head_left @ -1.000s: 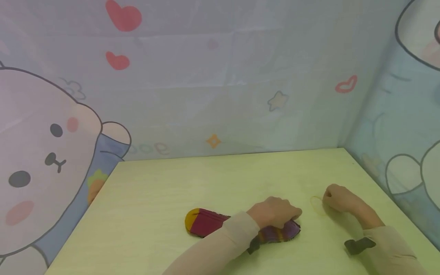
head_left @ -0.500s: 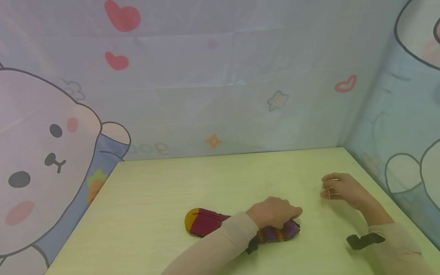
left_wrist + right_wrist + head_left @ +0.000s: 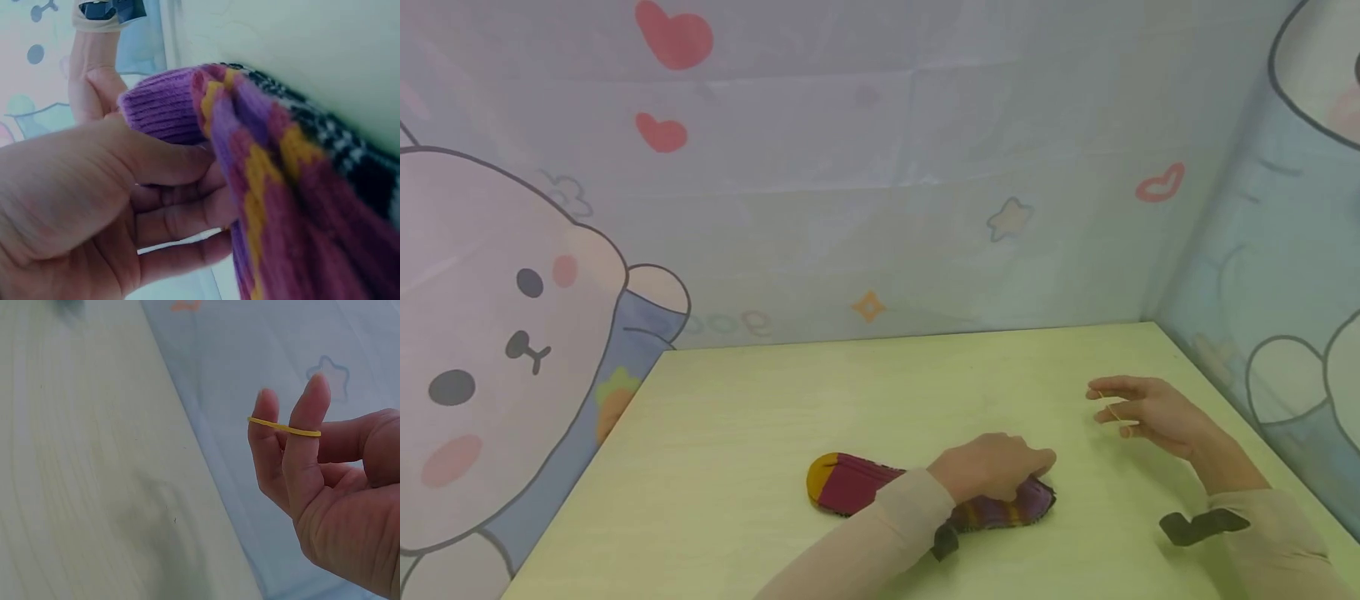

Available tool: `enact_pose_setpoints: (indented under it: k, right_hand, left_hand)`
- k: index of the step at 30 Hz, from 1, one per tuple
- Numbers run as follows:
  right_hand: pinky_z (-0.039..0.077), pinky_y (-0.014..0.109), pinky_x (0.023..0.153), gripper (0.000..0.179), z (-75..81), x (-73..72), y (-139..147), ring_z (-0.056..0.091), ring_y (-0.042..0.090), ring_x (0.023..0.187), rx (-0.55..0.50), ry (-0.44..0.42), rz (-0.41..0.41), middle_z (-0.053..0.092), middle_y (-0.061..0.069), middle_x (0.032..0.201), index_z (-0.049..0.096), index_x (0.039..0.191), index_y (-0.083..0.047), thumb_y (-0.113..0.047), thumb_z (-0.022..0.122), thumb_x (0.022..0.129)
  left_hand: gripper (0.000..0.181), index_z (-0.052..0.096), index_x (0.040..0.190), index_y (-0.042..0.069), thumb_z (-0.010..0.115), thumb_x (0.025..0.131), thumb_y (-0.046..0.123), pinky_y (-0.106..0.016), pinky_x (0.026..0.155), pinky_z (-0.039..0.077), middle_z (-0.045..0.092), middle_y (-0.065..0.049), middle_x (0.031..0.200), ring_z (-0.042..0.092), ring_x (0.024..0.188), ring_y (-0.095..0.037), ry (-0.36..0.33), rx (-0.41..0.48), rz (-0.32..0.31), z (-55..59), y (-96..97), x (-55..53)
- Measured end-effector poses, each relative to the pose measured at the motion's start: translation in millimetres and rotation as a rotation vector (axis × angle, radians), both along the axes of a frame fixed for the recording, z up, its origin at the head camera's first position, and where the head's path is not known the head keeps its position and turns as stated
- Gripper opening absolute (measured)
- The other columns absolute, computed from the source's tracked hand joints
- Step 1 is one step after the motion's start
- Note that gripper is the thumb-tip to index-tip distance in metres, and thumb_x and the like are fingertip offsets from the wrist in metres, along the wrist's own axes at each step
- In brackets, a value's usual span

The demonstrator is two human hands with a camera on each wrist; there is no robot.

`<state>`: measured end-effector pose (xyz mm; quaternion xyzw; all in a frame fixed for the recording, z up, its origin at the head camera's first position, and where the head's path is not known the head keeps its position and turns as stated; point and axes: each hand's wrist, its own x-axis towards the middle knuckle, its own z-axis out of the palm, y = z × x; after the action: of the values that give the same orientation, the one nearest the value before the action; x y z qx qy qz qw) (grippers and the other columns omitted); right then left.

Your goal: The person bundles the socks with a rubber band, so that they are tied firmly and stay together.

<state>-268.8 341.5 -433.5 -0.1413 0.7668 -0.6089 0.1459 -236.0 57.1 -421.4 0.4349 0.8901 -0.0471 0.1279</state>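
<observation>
A pair of knitted socks (image 3: 853, 485), maroon with a mustard toe and purple cuffs, lies folded lengthwise on the table. My left hand (image 3: 988, 467) lies over the cuff end; in the left wrist view its thumb and fingers pinch the socks' purple cuff (image 3: 165, 103). A dark-and-white patterned layer shows behind the maroon and yellow knit. Off to the right and above the tabletop is my right hand (image 3: 1157, 414), its fingers spread apart. A thin yellow rubber band (image 3: 281, 427) is looped around its fingers, stretched between them. My left forearm hides the middle of the socks.
The pale yellow-green table (image 3: 722, 417) ends at a printed fabric backdrop (image 3: 820, 208) behind it and on both sides. A dark strap (image 3: 1204, 527) sits on the right sleeve, and another dark strap (image 3: 945, 542) on the left wrist.
My right hand has risen from the tabletop, and its fingers have gone from gripping the rubber band to spreading inside it. The left hand and the socks stay nearly in place.
</observation>
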Motion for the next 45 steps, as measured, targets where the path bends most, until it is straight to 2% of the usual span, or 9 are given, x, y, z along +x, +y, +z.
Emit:
enact_pose_setpoints:
  k: [6, 10, 14, 19, 23, 26, 29, 35, 45]
  right_hand:
    - [0.056, 0.032, 0.077, 0.040, -0.7, -0.9, -5.8, 0.066, 0.019, 0.107, 0.012, -0.023, 0.091, 0.060, -0.005, 0.129, 0.052, 0.141, -0.003, -0.012, 0.056, 0.103]
    - [0.054, 0.034, 0.085, 0.053, -0.1, -0.8, -12.0, 0.065, 0.021, 0.111, 0.032, -0.031, 0.131, 0.059, 0.004, 0.137, 0.034, 0.149, 0.008, -0.019, 0.049, 0.107]
    - [0.053, 0.035, 0.087, 0.061, 1.9, -0.6, -18.8, 0.067, 0.025, 0.108, 0.044, -0.041, 0.115, 0.060, 0.016, 0.136, 0.022, 0.150, 0.015, -0.023, 0.045, 0.108]
    - [0.054, 0.033, 0.085, 0.055, 4.8, 0.6, -26.1, 0.070, 0.027, 0.100, 0.031, -0.065, 0.079, 0.069, 0.015, 0.119, 0.035, 0.136, 0.020, -0.027, 0.043, 0.109]
    - [0.055, 0.031, 0.084, 0.047, 5.6, 1.6, -31.6, 0.071, 0.026, 0.097, 0.007, -0.080, 0.058, 0.071, 0.014, 0.111, 0.053, 0.120, 0.013, -0.031, 0.040, 0.110]
    - [0.055, 0.033, 0.085, 0.045, 4.5, 1.9, -35.4, 0.071, 0.029, 0.097, -0.036, -0.087, 0.069, 0.072, 0.014, 0.108, 0.060, 0.111, 0.007, -0.032, 0.036, 0.110]
    - [0.055, 0.037, 0.087, 0.048, 2.3, 2.4, -39.8, 0.071, 0.033, 0.099, -0.070, -0.079, 0.120, 0.071, 0.016, 0.108, 0.061, 0.109, 0.009, -0.030, 0.034, 0.111]
    - [0.054, 0.038, 0.088, 0.050, -4.4, 4.8, -50.6, 0.068, 0.033, 0.106, -0.021, -0.005, 0.232, 0.065, 0.024, 0.121, 0.049, 0.131, 0.019, -0.025, 0.035, 0.111]
    - [0.053, 0.046, 0.090, 0.054, -6.0, 17.6, -77.3, 0.060, 0.039, 0.118, -0.010, -0.009, 0.375, 0.045, 0.028, 0.145, 0.028, 0.155, 0.001, -0.008, 0.048, 0.105]
  left_hand:
    - [0.037, 0.043, 0.096, 0.022, 0.073, 0.087, 0.002, -0.020, 0.059, 0.035, 0.046, 0.007, 0.076, 0.044, 0.068, -0.008, -0.088, 0.119, 0.004, 2.6, -16.4, -1.8]
    - [0.038, 0.044, 0.097, 0.021, 0.069, 0.085, -0.005, -0.020, 0.057, 0.036, 0.045, 0.007, 0.074, 0.044, 0.064, -0.008, -0.161, 0.198, 0.022, 5.0, -28.0, -0.8]
    - [0.040, 0.045, 0.099, 0.021, 0.066, 0.083, -0.009, -0.020, 0.056, 0.036, 0.045, 0.006, 0.072, 0.042, 0.062, -0.008, -0.215, 0.251, 0.033, 7.3, -36.9, 0.3]
    - [0.041, 0.045, 0.103, 0.021, 0.062, 0.084, -0.011, -0.020, 0.055, 0.036, 0.041, 0.004, 0.072, 0.040, 0.060, -0.009, -0.268, 0.296, 0.027, 7.6, -44.8, -1.7]
    - [0.038, 0.045, 0.105, 0.019, 0.059, 0.087, -0.011, -0.020, 0.054, 0.034, 0.040, 0.004, 0.071, 0.037, 0.058, -0.009, -0.283, 0.327, 0.000, 7.9, -49.9, -3.3]
    - [0.037, 0.045, 0.107, 0.019, 0.058, 0.088, -0.010, -0.020, 0.054, 0.034, 0.040, 0.003, 0.071, 0.037, 0.058, -0.009, -0.286, 0.337, -0.010, 8.6, -52.9, -3.5]
    - [0.037, 0.045, 0.111, 0.019, 0.058, 0.090, -0.009, -0.020, 0.054, 0.036, 0.042, 0.003, 0.072, 0.039, 0.058, -0.010, -0.293, 0.336, -0.001, 7.8, -55.2, -3.5]
    - [0.039, 0.045, 0.118, 0.021, 0.057, 0.092, -0.006, -0.021, 0.055, 0.038, 0.047, 0.003, 0.072, 0.042, 0.058, -0.010, -0.298, 0.341, 0.012, 2.5, -58.3, -5.2]
    - [0.035, 0.044, 0.119, 0.019, 0.055, 0.096, -0.005, -0.019, 0.057, 0.036, 0.044, 0.005, 0.073, 0.039, 0.056, -0.008, -0.319, 0.383, -0.015, -0.8, -64.8, -6.0]
